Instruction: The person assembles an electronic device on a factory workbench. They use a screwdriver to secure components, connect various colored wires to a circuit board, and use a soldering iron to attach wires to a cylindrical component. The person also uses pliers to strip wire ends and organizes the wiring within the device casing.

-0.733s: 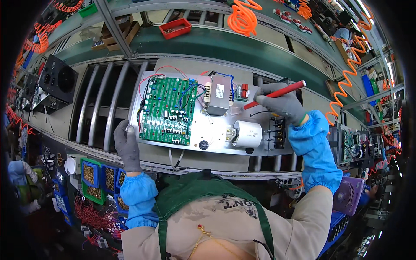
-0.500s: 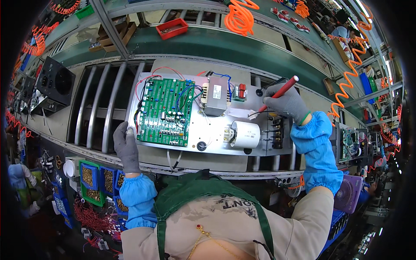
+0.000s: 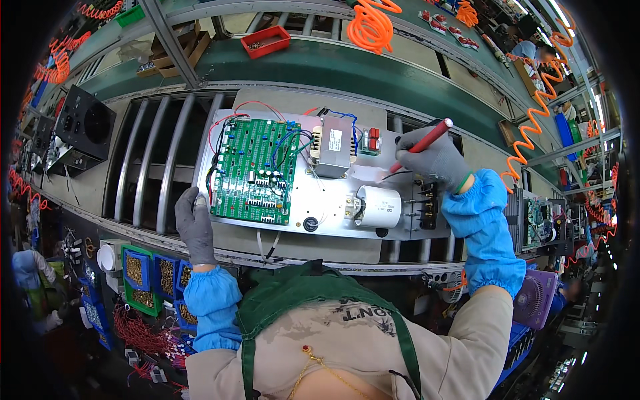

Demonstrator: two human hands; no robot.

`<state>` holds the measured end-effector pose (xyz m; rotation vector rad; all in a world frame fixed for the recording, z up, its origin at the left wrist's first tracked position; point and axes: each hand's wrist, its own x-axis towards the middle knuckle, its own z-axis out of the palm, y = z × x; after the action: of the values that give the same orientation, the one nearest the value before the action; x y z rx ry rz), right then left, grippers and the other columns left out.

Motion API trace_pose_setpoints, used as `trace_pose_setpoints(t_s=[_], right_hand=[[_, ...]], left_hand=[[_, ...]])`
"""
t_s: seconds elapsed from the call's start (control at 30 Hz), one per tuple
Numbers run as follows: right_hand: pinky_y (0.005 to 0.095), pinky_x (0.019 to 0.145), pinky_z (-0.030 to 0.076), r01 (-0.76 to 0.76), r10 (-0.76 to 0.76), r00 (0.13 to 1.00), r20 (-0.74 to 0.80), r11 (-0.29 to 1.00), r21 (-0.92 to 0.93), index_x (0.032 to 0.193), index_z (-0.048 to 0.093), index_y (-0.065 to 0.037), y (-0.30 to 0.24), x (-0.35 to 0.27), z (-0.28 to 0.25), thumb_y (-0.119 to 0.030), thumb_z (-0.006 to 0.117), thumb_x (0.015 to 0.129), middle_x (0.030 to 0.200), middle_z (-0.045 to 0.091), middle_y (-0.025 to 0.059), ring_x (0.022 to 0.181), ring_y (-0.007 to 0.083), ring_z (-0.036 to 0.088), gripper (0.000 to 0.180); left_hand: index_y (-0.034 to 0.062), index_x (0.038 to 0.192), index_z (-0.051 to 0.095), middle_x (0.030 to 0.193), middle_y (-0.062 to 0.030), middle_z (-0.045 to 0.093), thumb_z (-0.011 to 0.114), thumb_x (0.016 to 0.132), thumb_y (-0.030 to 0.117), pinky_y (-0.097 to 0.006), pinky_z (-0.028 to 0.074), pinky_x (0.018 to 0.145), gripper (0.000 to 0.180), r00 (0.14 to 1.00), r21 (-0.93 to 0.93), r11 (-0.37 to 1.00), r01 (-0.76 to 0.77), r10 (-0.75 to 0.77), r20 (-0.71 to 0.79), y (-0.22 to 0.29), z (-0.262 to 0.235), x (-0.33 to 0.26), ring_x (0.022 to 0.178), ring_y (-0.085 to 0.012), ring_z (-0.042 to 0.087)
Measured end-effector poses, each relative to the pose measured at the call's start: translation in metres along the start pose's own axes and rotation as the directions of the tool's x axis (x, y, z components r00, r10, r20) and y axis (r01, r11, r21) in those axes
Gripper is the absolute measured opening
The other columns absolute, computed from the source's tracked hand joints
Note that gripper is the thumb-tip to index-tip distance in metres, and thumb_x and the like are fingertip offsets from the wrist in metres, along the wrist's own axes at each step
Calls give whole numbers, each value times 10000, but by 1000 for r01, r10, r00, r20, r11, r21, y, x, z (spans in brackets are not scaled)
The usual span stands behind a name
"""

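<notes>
My right hand (image 3: 437,160), in a grey glove, is closed round a red marker pen (image 3: 427,138). The pen slants down to the left, its lower end near the bare metal right of the transformer (image 3: 335,147). My left hand (image 3: 195,223), also gloved, rests against the left edge of a metal plate (image 3: 320,207), thumb and fingers extended. On the plate are a green circuit board (image 3: 257,170), a white cylindrical capacitor (image 3: 380,207), a small part with red blocks (image 3: 371,141) and a black terminal block (image 3: 424,207). A dark wire (image 3: 398,175) lies near the pen.
The plate lies on a roller conveyor (image 3: 150,167). Beyond it are a green belt (image 3: 320,63) and a red tray (image 3: 265,43) of small parts. A black housing (image 3: 83,127) stands left. Bins of fasteners (image 3: 138,271) are at lower left; a coiled orange hose (image 3: 537,123) hangs right.
My right hand and the pen have shifted slightly left and down, and the pen lies at a flatter slant. My left hand and the plate stay where they were.
</notes>
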<state>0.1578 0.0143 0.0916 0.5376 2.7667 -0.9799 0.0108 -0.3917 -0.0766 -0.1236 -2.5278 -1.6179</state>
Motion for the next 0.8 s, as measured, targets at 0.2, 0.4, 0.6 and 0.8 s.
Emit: trace_pose_setpoints(t_s=[0.2, 0.4, 0.6, 0.8], right_hand=[[289, 650, 499, 92, -75, 990, -122, 985, 145, 902, 668, -18, 40, -2, -13, -146, 710, 740, 809, 650, 60, 718, 131, 612, 211], [212, 584, 362, 104, -76, 806, -588, 995, 14, 1028, 618, -26, -16, -86, -106, -232, 561, 895, 843, 583, 33, 667, 83, 487, 251], [216, 514, 337, 583, -465, 588, -662, 811, -51, 962, 634, 2, -111, -32, -45, -234, 584, 859, 757, 584, 55, 585, 99, 476, 262], [220, 444, 312, 720, -563, 504, -655, 692, -41, 896, 651, 29, -166, -13, -9, -237, 607, 824, 671, 585, 78, 503, 115, 466, 279]], left_hand=[[-1, 1091, 616, 1150, -120, 568, 568, 802, 15, -327, 443, 933, 294, 996, -42, 998, -53, 50, -80, -19, -6, -3, 1051, -219, 564], [24, 1076, 587, 975, -79, 619, 556, 810, -35, -282, 473, 856, 274, 926, -54, 970, -237, 209, -315, -10, -7, -25, 940, -179, 599], [79, 1000, 618, 976, -120, 614, 571, 796, 67, -372, 472, 854, 209, 987, 89, 988, -123, 131, -94, -46, -71, -115, 949, -301, 587], [55, 1013, 643, 975, -152, 625, 546, 846, 164, -390, 478, 827, 222, 559, 333, 544, 770, -326, -762, -200, -233, -204, 886, -320, 613]])
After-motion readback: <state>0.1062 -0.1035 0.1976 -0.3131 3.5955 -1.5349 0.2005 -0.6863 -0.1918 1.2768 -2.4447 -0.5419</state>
